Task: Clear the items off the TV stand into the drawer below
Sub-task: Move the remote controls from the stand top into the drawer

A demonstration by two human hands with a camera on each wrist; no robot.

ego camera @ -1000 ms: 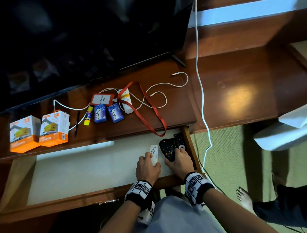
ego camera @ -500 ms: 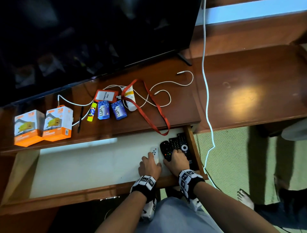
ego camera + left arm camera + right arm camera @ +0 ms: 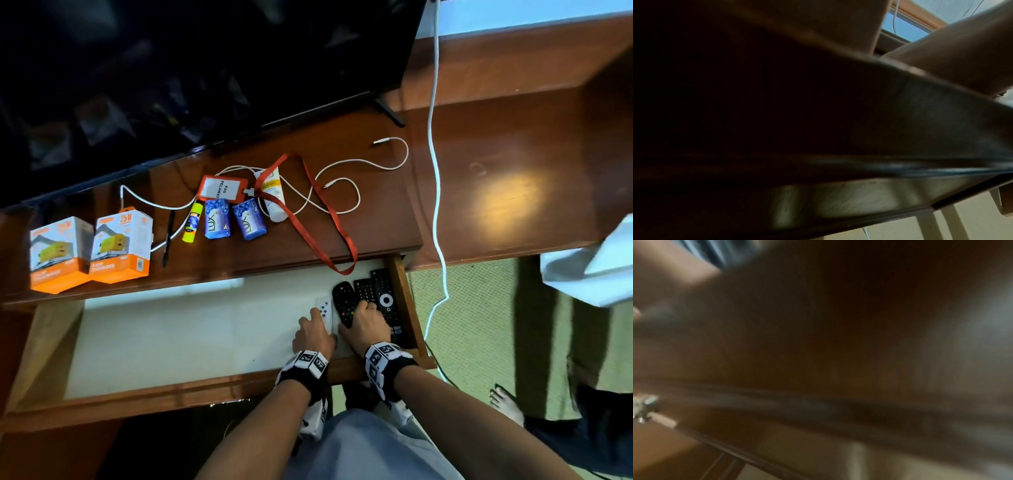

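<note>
remotes settled in the drawer, stand still to clear

nearest us, at the lower middle of the frame, our left hand curls over the small white remote and our right hand curls on the rounded black remote; both wrist views are dark and blurred, so we judge the grips from the head view alone. compared with a second ago, the hands sit in much the same spot in the right end of the open drawer, and the flat black remotes show more fully beside the right hand. we take it the remotes are now laid down and only need letting go.

the drawer's right wall is just beside the black remotes, so that corner is tight. to the left the pale drawer floor runs wide.

farther up, on the tv stand, lie the red lanyard with its loop hanging over the front edge, two blue packets, a white tube, a glue stick, a black pen, white cables and two orange boxes at the left. the tv looms close behind them.
</note>
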